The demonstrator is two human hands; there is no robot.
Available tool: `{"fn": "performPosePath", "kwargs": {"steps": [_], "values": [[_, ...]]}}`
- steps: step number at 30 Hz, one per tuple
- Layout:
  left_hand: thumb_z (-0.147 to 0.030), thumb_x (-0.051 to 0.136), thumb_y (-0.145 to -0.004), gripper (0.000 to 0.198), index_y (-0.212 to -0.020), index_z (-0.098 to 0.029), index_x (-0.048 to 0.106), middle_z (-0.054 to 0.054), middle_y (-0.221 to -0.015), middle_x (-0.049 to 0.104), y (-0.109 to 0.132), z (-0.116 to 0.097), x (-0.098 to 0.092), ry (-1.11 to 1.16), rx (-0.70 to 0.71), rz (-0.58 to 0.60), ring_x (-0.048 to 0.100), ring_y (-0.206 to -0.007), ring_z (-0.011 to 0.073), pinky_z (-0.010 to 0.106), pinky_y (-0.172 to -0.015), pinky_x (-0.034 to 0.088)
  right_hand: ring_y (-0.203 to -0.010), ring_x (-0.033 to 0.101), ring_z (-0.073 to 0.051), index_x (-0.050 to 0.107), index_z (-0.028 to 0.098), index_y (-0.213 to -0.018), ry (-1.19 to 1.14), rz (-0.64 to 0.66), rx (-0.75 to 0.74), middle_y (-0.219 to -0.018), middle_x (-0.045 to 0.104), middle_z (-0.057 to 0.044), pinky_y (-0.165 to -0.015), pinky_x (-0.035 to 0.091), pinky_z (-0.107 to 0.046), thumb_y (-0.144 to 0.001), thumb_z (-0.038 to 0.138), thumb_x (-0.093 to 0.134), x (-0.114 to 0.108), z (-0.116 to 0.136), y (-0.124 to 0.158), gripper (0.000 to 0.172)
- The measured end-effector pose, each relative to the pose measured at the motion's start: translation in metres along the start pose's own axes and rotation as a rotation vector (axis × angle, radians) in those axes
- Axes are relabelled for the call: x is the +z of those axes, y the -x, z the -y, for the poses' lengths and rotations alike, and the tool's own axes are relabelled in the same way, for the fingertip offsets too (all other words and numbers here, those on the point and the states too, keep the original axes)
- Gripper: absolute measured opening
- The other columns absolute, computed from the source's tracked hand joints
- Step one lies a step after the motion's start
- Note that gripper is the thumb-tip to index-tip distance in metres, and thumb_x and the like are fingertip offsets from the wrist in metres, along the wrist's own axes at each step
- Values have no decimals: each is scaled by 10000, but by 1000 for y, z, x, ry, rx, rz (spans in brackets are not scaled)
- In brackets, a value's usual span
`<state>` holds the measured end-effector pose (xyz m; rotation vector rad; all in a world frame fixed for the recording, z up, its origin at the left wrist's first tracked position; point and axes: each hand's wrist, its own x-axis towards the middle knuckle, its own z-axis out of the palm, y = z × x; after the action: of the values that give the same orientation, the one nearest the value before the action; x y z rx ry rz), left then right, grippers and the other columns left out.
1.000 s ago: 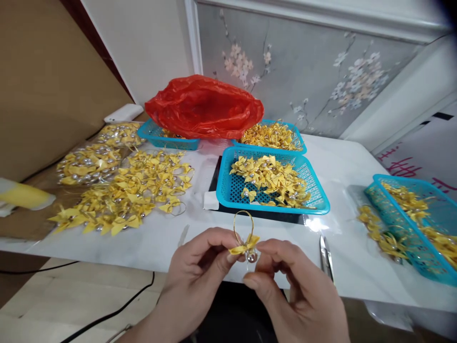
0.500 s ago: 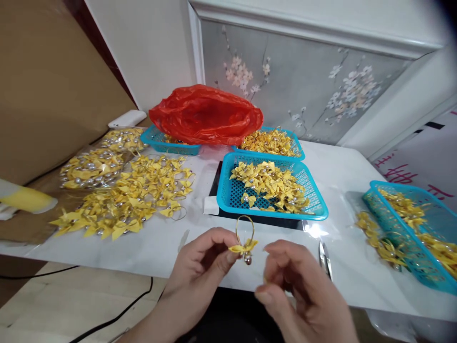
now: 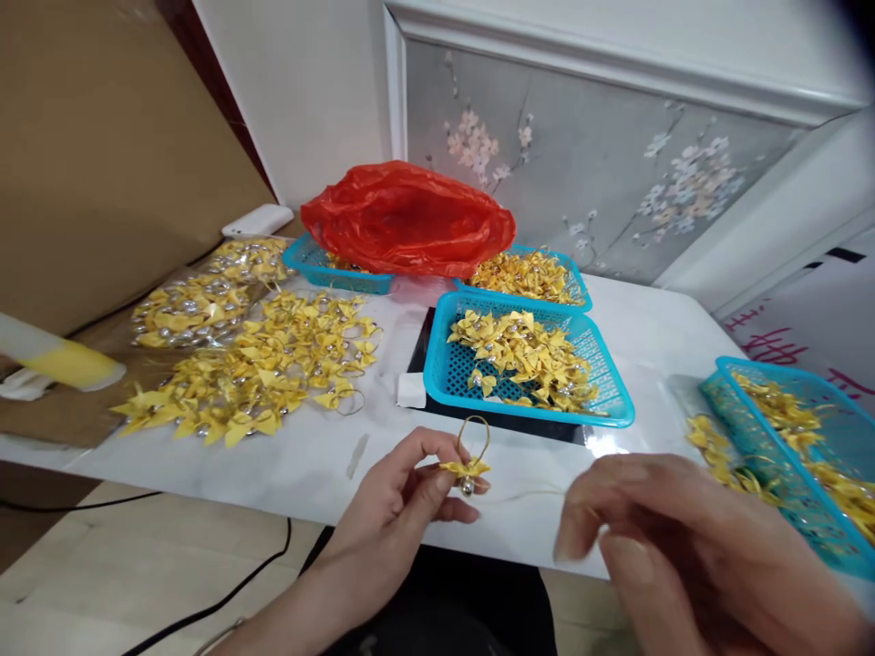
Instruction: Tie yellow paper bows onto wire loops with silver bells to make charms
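My left hand (image 3: 400, 510) pinches a small yellow ribbon bow (image 3: 465, 467) with a gold loop on top and a silver bead below, held over the near edge of the white table (image 3: 314, 456). A thin gold thread (image 3: 526, 495) runs from the bow toward my right hand (image 3: 670, 538), which is blurred by motion to the right, fingers curled. Whether those fingers grip the thread I cannot make out.
A blue basket (image 3: 526, 364) of yellow bows stands just behind my hands, two more baskets and a red plastic bag (image 3: 408, 219) farther back. A pile of finished bows (image 3: 252, 369) lies at left, another blue basket (image 3: 807, 446) at right. A black cable (image 3: 205, 601) crosses the floor.
My right hand has let go of the bow and swung right, drawing a thin thread out. The left hand keeps the bow in place. The camera has shifted slightly.
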<state>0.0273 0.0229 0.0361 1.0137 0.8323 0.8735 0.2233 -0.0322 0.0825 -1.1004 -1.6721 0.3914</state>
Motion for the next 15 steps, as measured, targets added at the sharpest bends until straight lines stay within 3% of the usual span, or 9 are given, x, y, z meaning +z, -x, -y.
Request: {"fn": "performPosePath", "kwargs": {"steps": [2,4,8,10,13,15], "values": [[-335,683,-884,115,-859,-225,662,-18,-953,611,1,-2,-1,88,-42,42,701,-845,155,250,-690,612,-890,656,-177,624,244,-1130,250,-91,40,-993,661,-62,-728,552,-278,-904,93,570,7,-4,-1,277],[-319,698,-876,109,-852,-220,660,-20,-923,614,1,-5,-1,178,-94,98,705,-817,145,236,-669,611,-1001,629,-188,678,236,-1037,355,-75,75,-1081,639,-79,-789,537,-283,-923,167,578,14,-12,-4,167],[-311,726,-854,116,-850,-209,671,-14,-905,631,3,-10,0,246,-142,122,703,-791,137,225,-656,610,-1109,587,-187,703,246,-865,27,109,276,-1064,638,-57,-847,502,-271,-955,286,575,22,-26,-9,161],[-307,729,-851,113,-851,-207,677,-10,-923,635,4,-10,0,242,-138,116,707,-799,138,222,-663,609,-1167,548,-194,703,255,-903,-90,96,347,-1125,625,-47,-913,465,-289,-951,316,590,23,-32,-7,137],[-287,723,-858,90,-847,-209,678,-13,-934,643,4,-9,-3,274,-149,119,718,-792,131,202,-659,604,-949,566,-131,671,267,-982,-326,-105,486,-1039,618,-8,-807,449,-234,-956,308,607,26,-45,0,81],[-263,717,-865,72,-845,-205,680,-15,-932,648,3,-8,-3,314,-169,132,719,-771,119,182,-642,595,-734,523,-100,673,246,-941,-522,-98,601,-835,599,21,-672,430,-204,-941,298,640,33,-55,6,61]]}}
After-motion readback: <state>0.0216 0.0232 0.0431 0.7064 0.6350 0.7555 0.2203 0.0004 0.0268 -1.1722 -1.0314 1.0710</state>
